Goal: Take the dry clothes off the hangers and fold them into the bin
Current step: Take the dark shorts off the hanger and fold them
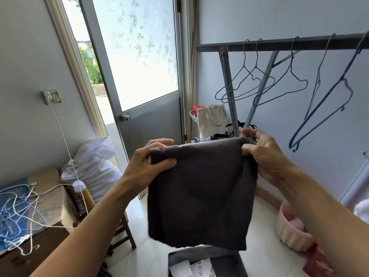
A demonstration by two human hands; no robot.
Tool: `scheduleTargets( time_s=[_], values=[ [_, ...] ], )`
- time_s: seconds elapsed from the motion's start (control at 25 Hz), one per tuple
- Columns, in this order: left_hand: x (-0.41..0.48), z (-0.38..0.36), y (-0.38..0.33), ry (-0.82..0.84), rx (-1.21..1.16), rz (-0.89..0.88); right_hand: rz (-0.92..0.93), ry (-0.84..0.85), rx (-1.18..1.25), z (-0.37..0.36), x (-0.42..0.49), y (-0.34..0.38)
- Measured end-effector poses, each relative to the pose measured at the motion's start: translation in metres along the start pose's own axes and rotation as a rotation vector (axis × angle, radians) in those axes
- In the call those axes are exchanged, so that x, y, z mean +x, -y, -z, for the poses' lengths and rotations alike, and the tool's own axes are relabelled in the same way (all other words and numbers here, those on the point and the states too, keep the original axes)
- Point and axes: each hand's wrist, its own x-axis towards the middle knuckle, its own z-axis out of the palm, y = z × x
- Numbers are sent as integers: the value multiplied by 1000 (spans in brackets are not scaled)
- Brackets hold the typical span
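Left hand [144,163] partly behind grey cloth [201,194]; bin [179,257] half off-frame

Head camera faces forward and down, near cloth [201,192].

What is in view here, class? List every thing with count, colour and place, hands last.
cloth: one, dark grey, folded, held up, centre
bin: one, grey, floor, bottom centre
wire hangers: four, dark, empty, on the rail
blue hanger: one, blue, rail's right end
loose hangers: a pile, white and blue, cabinet at left
tote bag: one, cream, floor in the corner
basin: one, pink, floor, lower right
left hand: fingers pinch the cloth's top left corner
right hand: fingers pinch its top right corner
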Motion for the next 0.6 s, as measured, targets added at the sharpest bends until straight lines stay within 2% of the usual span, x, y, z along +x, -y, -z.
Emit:
scheduleTargets(
  time_s=[0.04, 0.12, 0.4, 0.6],
  values=[
    [-4, -2, -4, -11, -159, 54, -13, 10, 27, 0, -1, -1],
    [-9, -6, -10, -91, -317, 128, -26, 15, 48, -2, -2, -4],
    [-13, -6, -10, -250, -311, 79, 0, -181, -261, -4, -13, -3],
    [-15, -5, -7, -273, -297, 61, 141, -147, -633, -12, -23, 0]
  ],
)
